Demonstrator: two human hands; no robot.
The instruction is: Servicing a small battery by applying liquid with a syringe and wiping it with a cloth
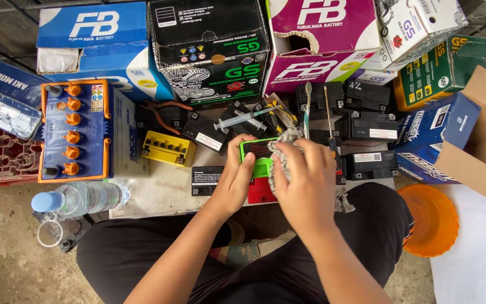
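Observation:
My left hand (233,177) grips the left side of a small battery with a green top and red body (260,169), held just above my lap. My right hand (306,177) presses a grey patterned rag (281,147) against the battery's top right side. The rag's loose end hangs below my right wrist. Both hands cover much of the battery.
Small black batteries (367,126) lie behind my hands, with a syringe (242,119), a yellow battery (168,148), pliers (161,107) and a blue battery with orange caps (74,132). Cardboard boxes (212,50) line the back. A water bottle (82,198) lies left, an orange bowl (431,219) right.

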